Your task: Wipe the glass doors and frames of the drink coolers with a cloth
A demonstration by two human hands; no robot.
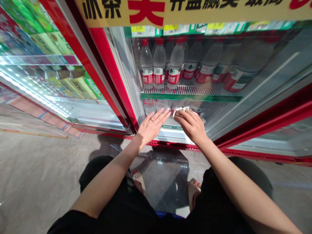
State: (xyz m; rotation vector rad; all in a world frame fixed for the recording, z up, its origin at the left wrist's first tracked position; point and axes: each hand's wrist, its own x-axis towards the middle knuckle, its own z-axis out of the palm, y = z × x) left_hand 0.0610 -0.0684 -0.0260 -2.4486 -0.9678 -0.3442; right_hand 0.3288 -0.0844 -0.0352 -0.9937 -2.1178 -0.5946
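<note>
My left hand point(151, 126) reaches forward with its fingers stretched out, a ring on one of them, at the lower part of a fridge's glass door point(212, 112). It looks to be at the pane, though contact is hard to judge. Close to its right, my right hand point(193, 126) has its fingers bent over a crumpled white cloth point(182, 109), whose edge sticks out past the fingertips. Most of the cloth is hidden under the hand. Behind the glass, water bottles point(173, 66) with red caps and red labels stand upright on a wire shelf point(195, 89).
A yellow banner point(219, 13) crosses the top, above price tags point(146, 30). Red door frames point(117, 71) run on both sides. At the left, another fridge holds drinks point(78, 85). Below lie my knees, feet and a shiny grey floor point(48, 172).
</note>
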